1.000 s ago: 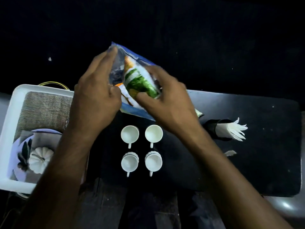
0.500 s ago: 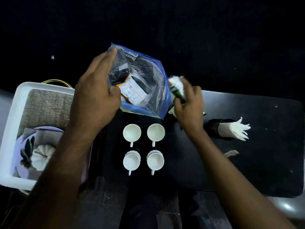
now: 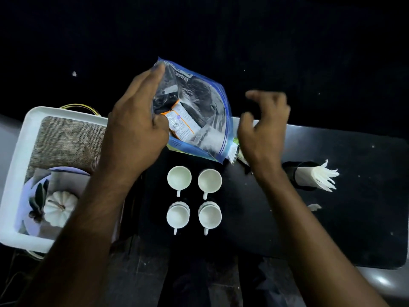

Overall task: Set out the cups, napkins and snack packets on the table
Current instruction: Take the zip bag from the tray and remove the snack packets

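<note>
My left hand (image 3: 135, 129) grips the left side of a clear zip bag with blue edges (image 3: 199, 111), held above the black table (image 3: 345, 229). Inside the bag lies an orange and white snack packet (image 3: 180, 124). My right hand (image 3: 263, 134) hovers just right of the bag, fingers spread, holding nothing. A green and white snack packet (image 3: 235, 150) lies on the table under that hand, partly hidden by the bag. Several white cups (image 3: 179, 178) stand in a square below the bag. White napkins (image 3: 321, 178) fan out of a black holder (image 3: 294, 173) at the right.
A white tray (image 3: 15, 165) at the left holds a burlap mat (image 3: 66, 142), a plate (image 3: 26, 191) and a small white pumpkin (image 3: 58, 209). A scrap of white paper (image 3: 314, 206) lies below the napkin holder. The floor around is dark.
My right hand pulled the green packet out of the bag, set it on the table to the right, and let go. My left hand kept hold of the bag.
</note>
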